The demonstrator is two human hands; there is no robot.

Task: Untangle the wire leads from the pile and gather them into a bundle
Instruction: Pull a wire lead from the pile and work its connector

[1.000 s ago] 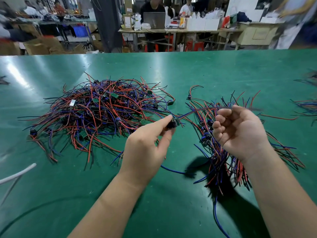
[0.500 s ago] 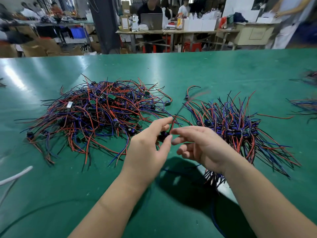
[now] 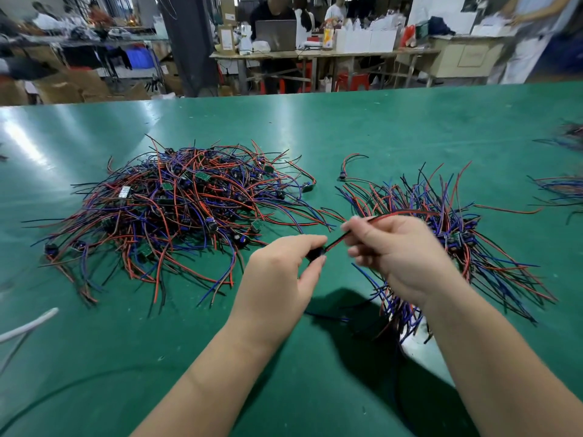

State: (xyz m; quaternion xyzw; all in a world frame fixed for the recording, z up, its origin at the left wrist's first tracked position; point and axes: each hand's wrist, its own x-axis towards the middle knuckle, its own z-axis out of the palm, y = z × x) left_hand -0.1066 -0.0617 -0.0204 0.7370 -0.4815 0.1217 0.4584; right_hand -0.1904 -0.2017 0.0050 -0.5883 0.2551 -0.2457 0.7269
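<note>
Currently held: one wire lead (image 3: 337,242), stretched across the centre of the frame above the green surface (image 3: 347,127).
Left hand (image 3: 277,272): thumb and forefinger pinch the lead's small black end piece (image 3: 315,254).
Right hand (image 3: 400,253): fingertips pinch the red and black wires of the same lead; motion blur hides the exact finger positions.
Tangled pile (image 3: 176,212): centre left, large, with leads crossing in every direction; most of the remaining work appears to lie here.
Gathered bundle (image 3: 441,216): centre right, partly hidden by the right wrist, leads roughly aligned and fanned at both ends; no tie is visible.
Stray lead (image 3: 350,165): lies alone, just above the bundle's upper left edge.
Progress (judged): a fair share is sorted, probably under half; the held lead has not yet joined the bundle.
</note>
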